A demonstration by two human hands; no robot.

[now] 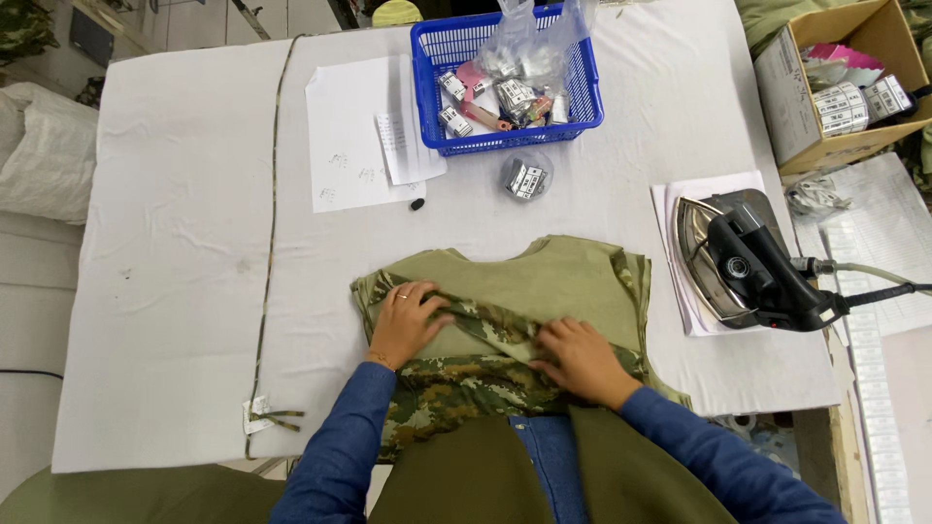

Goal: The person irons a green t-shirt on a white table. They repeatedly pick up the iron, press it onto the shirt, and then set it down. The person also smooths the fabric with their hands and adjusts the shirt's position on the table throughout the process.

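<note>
An olive and camouflage shirt lies folded on the white table, near its front edge. My left hand presses flat on the shirt's left side, fingers on a camouflage sleeve folded across the olive body. My right hand rests on the lower right of the shirt, fingers curled over the same camouflage fold. Both arms wear blue sleeves.
A steam iron rests on a pale pad right of the shirt, hose trailing right. A blue basket of tags and bags stands at the back, papers left of it. A camouflage strip runs along the table's left. A cardboard box sits far right.
</note>
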